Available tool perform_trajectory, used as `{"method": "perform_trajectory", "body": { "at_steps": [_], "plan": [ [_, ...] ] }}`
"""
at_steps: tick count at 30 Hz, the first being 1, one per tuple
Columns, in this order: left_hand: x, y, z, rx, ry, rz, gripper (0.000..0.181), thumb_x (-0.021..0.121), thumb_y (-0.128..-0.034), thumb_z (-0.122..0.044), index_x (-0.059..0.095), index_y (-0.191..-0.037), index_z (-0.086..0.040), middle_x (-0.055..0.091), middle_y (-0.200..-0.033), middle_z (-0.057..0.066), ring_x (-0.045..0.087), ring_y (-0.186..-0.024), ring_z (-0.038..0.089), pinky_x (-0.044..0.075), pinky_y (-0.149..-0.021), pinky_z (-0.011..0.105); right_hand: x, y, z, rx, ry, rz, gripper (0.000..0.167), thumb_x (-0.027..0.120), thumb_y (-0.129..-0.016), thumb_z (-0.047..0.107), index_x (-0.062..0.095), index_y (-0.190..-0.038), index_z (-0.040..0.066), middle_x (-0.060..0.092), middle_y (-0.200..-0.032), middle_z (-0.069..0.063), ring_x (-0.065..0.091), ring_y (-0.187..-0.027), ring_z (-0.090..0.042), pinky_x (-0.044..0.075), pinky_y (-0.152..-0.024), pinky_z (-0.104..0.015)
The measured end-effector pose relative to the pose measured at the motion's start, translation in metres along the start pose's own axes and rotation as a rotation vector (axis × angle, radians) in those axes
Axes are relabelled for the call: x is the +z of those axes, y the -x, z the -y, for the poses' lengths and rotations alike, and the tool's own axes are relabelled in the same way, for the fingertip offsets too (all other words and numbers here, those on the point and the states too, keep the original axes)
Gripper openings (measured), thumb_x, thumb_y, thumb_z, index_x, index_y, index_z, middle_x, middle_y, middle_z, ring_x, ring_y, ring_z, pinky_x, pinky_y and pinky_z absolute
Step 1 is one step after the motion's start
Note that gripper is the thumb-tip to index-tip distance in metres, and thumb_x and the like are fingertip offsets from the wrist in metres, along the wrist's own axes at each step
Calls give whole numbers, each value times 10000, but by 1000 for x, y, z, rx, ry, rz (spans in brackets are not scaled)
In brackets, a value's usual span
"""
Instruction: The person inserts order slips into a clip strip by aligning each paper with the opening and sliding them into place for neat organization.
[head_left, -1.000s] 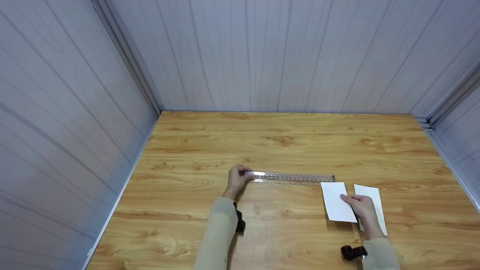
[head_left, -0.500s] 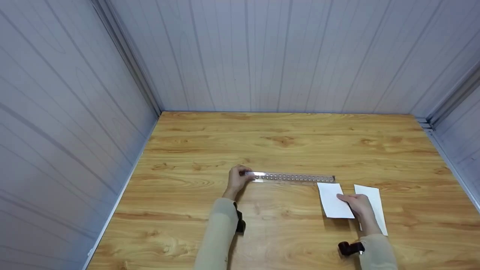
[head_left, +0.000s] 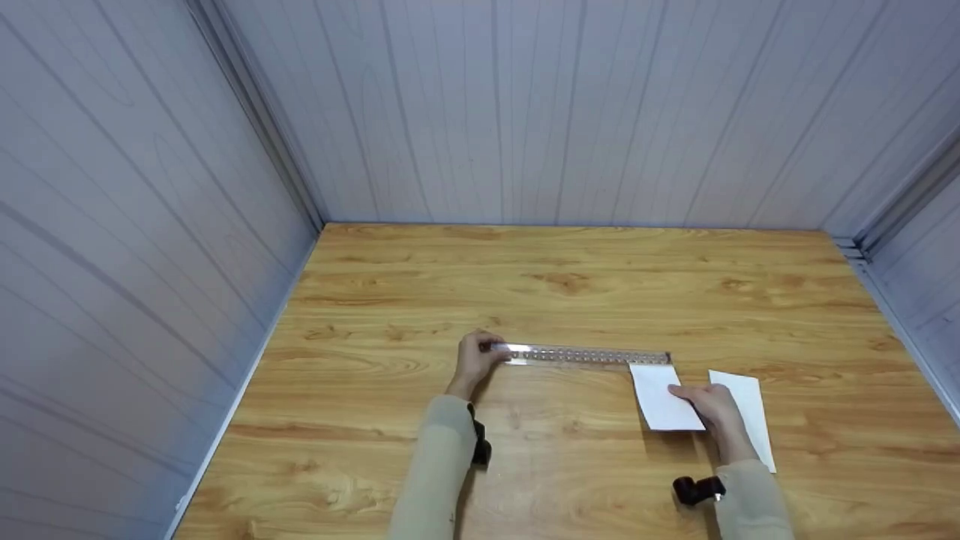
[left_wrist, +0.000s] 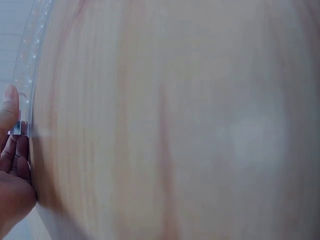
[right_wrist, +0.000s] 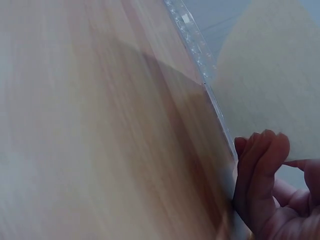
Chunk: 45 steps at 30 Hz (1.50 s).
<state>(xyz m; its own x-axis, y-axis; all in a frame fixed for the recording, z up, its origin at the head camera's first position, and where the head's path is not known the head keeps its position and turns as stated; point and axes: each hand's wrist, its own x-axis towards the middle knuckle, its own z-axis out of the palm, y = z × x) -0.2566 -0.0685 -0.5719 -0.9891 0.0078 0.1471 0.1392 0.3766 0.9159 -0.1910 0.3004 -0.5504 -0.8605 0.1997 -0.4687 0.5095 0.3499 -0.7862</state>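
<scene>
My left hand pinches the left end of a long clear plastic strip with a row of round marks along it. In the left wrist view, the thumb lies on the near end of this strip, with fingers curled below. My right hand holds a white sheet of paper by its right side, thumb on top. The sheet's far edge meets or overlaps the strip's front edge near its right end; contact is unclear. From the right wrist, the fingers show behind the pale sheet.
Another white sheet lies to the right on the wood-grain table, partly hidden by the right hand and forearm. Pale panel walls border the table at the back and both sides. Dark wrist cameras hang at the sleeves.
My right hand has slid left and slightly away from me with the white sheet, bringing it closer to the strip. The left hand and the strip have stayed put.
</scene>
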Motion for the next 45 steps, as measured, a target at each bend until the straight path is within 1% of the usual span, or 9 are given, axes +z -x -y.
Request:
{"method": "perform_trajectory", "body": {
  "at_steps": [4, 9, 13, 23, 26, 30, 35, 40, 45],
  "plan": [
    [-1, 0, -1, 2, -2, 5, 165, 754, -664, -57, 687, -791, 24, 570, -769, 116, 491, -711, 186, 402, -622, 244, 1, -1, 2, -2, -5, 2, 278, 680, -755, 272, 571, -597, 71, 516, -570, 34, 475, -570, -117, 402, -560, -228],
    [-1, 1, 0, 3, 43, 21, 176, 738, -682, -32, 678, -825, 52, 584, -781, 133, 536, -715, 201, 455, -631, 250, 2, -3, 2, -14, -30, 7, 254, 689, -754, 268, 643, -697, 25, 571, -698, 10, 497, -689, -133, 414, -637, -229],
    [-1, 0, -1, 0, 59, 16, 188, 745, -671, -24, 675, -823, 62, 595, -789, 143, 549, -732, 227, 461, -645, 258, 4, -5, 2, -10, -33, 4, 289, 702, -739, 283, 619, -739, 5, 557, -756, -14, 481, -752, -165, 407, -686, -247],
    [-1, -1, 2, -6, 42, 5, 210, 765, -641, -38, 678, -806, 59, 591, -781, 129, 528, -734, 209, 429, -644, 239, 6, -9, 4, -3, -43, 12, 281, 671, -765, 246, 535, -559, 113, 517, -628, 40, 455, -643, -132, 387, -611, -232],
    [-1, -1, 3, 3, 28, 3, 208, 764, -645, -41, 679, -807, 57, 594, -776, 128, 529, -734, 214, 431, -644, 248, 7, -10, 5, -4, -34, 12, 282, 666, -765, 241, 523, -567, 101, 501, -616, 43, 444, -630, -133, 384, -605, -237],
    [0, -2, 4, -2, 23, -3, 201, 765, -643, -43, 683, -801, 50, 596, -770, 112, 528, -733, 195, 430, -650, 246, 8, -10, 6, -10, -23, 8, 235, 679, -754, 238, 604, -701, 21, 525, -670, 25, 463, -657, -138, 393, -611, -236],
    [0, -1, 4, 10, 39, -5, 197, 764, -643, -34, 681, -797, 58, 591, -763, 103, 523, -719, 170, 437, -646, 238, 9, -8, 7, -47, 5, 5, 294, 685, -756, 253, 661, -812, -35, 567, -773, -29, 474, -769, -196, 396, -701, -277],
    [0, 0, 4, 25, 42, 6, 193, 757, -651, -39, 682, -803, 52, 593, -763, 105, 515, -703, 152, 439, -625, 231, 12, -10, 7, -59, -8, 29, 494, 668, -776, 254, 570, -1035, -155, 599, -1014, -201, 495, -969, -295, 380, -854, -398],
    [1, 0, 3, 56, 34, 3, 172, 752, -657, -23, 681, -793, 56, 598, -749, 120, 519, -689, 161, 443, -618, 238, 14, -12, 8, -62, 24, 20, 536, 669, -769, 253, 540, -1066, -174, 602, -1004, -225, 515, -942, -292, 382, -844, -394]
  ]
}}
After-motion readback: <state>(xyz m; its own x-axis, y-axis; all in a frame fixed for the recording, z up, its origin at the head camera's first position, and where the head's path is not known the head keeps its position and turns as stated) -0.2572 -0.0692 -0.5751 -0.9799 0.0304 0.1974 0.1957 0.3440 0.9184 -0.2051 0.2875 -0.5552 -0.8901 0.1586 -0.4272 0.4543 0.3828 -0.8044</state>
